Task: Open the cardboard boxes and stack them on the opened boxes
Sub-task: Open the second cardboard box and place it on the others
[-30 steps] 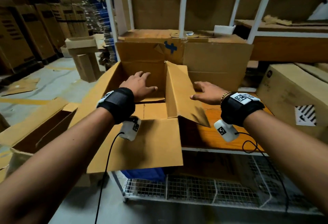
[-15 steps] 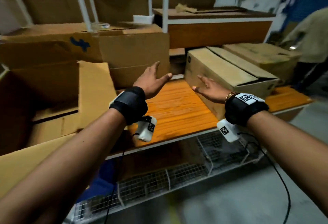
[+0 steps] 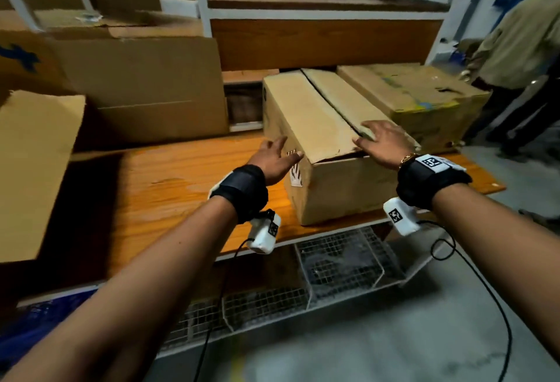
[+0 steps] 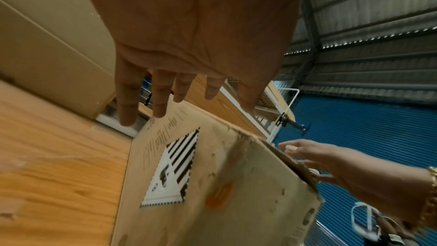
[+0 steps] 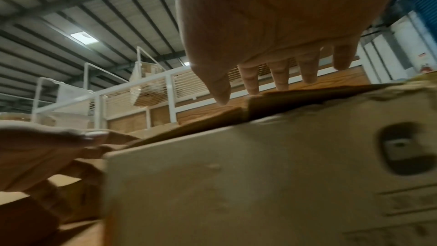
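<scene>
two open hands at one of two closed boxes.

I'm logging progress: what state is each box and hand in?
Near box: flaps down, seam slightly gaping.
Far box: shut, top worn.
Opened box: flap up.
Left hand: open, at the near box's side.
Right hand: open, on the near box's top.
</scene>
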Available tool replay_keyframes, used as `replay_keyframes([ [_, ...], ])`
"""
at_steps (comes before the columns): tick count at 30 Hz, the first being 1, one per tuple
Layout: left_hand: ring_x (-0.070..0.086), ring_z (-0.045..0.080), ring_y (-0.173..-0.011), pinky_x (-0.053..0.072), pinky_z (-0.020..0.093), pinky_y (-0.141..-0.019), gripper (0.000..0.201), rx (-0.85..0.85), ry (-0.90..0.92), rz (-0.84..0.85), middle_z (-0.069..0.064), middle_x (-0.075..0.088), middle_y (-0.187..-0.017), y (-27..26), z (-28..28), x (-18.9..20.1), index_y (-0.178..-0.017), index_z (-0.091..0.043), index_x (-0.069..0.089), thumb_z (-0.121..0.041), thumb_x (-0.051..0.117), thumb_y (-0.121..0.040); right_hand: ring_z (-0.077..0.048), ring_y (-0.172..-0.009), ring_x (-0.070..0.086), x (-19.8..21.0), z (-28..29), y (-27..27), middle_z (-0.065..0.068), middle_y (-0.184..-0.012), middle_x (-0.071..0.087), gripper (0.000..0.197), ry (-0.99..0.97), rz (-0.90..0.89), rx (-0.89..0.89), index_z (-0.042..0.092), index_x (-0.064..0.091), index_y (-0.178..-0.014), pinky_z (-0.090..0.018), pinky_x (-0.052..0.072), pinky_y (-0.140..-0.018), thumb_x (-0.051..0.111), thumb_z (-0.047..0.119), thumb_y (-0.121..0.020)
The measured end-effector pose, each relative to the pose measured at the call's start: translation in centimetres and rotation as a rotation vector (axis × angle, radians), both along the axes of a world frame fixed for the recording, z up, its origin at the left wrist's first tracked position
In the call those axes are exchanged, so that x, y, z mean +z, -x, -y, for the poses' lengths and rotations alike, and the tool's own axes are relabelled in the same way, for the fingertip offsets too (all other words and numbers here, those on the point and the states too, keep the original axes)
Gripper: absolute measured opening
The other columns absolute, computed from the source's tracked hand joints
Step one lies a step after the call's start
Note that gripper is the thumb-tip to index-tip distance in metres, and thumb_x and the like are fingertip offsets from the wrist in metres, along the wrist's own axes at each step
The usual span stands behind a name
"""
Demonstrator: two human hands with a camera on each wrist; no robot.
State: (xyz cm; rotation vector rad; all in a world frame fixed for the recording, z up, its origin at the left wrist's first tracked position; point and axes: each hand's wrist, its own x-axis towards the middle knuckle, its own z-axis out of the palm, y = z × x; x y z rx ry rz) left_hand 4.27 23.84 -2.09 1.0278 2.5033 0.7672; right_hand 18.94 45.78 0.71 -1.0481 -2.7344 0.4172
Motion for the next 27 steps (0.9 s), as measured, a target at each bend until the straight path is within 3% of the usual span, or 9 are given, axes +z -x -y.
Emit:
replay_keyframes([
  [2,0.032,0.036,-0.141,0.030,0.041,-0.112,0.077,0.031,0.013,0.038,0.013,0.016,-0.160,-0.4,-2.5,-0.8,-0.156,-0.031,0.012,-0.067,0.038,-0.093,-0.033,-0.143,0.026,-0.9,-4.1,-0.8,-0.003,-0.158,0.029,0.072,0.003,0.062,-0.069,0.037,0.040,-0.146,-0.052,0.022,-0.114,0.039,0.073,-0.084],
  [4,0.029,0.036,-0.143,0.030,0.041,-0.112,0.079,0.053,0.010,0.078,0.014,0.015,-0.161,-0.9,-4.5,-1.6,-0.156,-0.033,0.006,-0.070,0.034,-0.092,-0.036,-0.145,0.022,-2.0,-7.2,-1.6,-0.004,-0.161,0.022,0.082,0.087,0.073,-0.112,0.038,0.037,-0.148,-0.054,0.019,-0.117,0.036,0.082,-0.079],
  [8,0.039,0.040,-0.136,0.046,0.052,-0.101,0.083,0.080,-0.078,0.178,0.012,0.018,-0.161,-1.1,-7.5,-2.3,-0.154,-0.040,-0.001,-0.074,0.035,-0.087,-0.036,-0.143,0.030,-3.6,-9.6,-2.2,-0.013,-0.159,0.021,0.088,0.264,-0.050,-0.097,0.031,0.033,-0.152,-0.042,0.025,-0.117,0.051,0.078,-0.080],
  [10,0.039,0.041,-0.136,0.046,0.056,-0.099,0.084,0.113,-0.116,0.242,0.009,0.016,-0.162,-0.6,-8.1,-2.7,-0.152,-0.045,0.001,-0.071,0.039,-0.082,-0.035,-0.141,0.034,-4.0,-9.5,-2.2,-0.013,-0.156,0.025,0.089,0.256,-0.076,-0.097,0.034,0.034,-0.152,-0.042,0.029,-0.116,0.052,0.080,-0.078],
  [12,0.034,0.040,-0.139,0.043,0.057,-0.101,0.083,0.135,-0.123,0.278,0.007,0.012,-0.163,-0.5,-8.6,-2.4,-0.152,-0.044,0.002,-0.063,0.041,-0.081,-0.035,-0.139,0.037,-4.0,-9.4,-2.1,-0.012,-0.153,0.028,0.097,0.243,-0.075,-0.098,0.037,0.035,-0.151,-0.044,0.031,-0.115,0.049,0.089,-0.070],
  [15,0.021,0.040,-0.144,0.038,0.054,-0.107,0.073,0.139,-0.122,0.245,0.006,0.007,-0.163,-0.3,-8.8,-2.4,-0.156,-0.027,0.005,-0.037,0.039,-0.092,-0.036,-0.137,0.039,-3.7,-8.8,-2.0,-0.011,-0.150,0.031,0.107,0.242,-0.053,-0.096,0.037,0.036,-0.150,-0.047,0.033,-0.114,0.045,0.095,-0.060],
  [17,0.012,0.035,-0.148,0.032,0.049,-0.112,0.068,0.167,-0.118,0.198,0.005,0.006,-0.164,0.0,-7.9,-2.6,-0.156,-0.023,0.008,-0.034,0.034,-0.094,-0.040,-0.136,0.039,-3.5,-7.5,-1.9,-0.011,-0.148,0.031,0.111,0.234,-0.036,-0.078,0.037,0.036,-0.149,-0.049,0.033,-0.113,0.045,0.097,-0.057],
  [20,0.011,0.029,-0.150,0.023,0.039,-0.115,0.076,0.205,-0.078,0.135,0.004,0.008,-0.164,1.1,-5.6,-3.2,-0.156,-0.027,0.010,-0.048,0.025,-0.085,-0.042,-0.136,0.038,-3.5,-5.1,-1.4,-0.009,-0.146,0.030,0.112,0.250,-0.009,-0.046,0.038,0.035,-0.149,-0.050,0.034,-0.113,0.047,0.097,-0.055],
  [27,0.020,0.030,-0.146,0.027,0.037,-0.111,0.082,0.269,-0.053,0.062,0.004,0.015,-0.163,2.4,3.4,-3.6,-0.154,-0.022,0.021,-0.057,0.024,-0.079,-0.044,-0.136,0.035,-3.7,2.7,0.6,-0.005,-0.147,0.024,0.102,0.250,0.001,0.040,0.041,0.031,-0.150,-0.050,0.034,-0.112,0.050,0.092,-0.064],
])
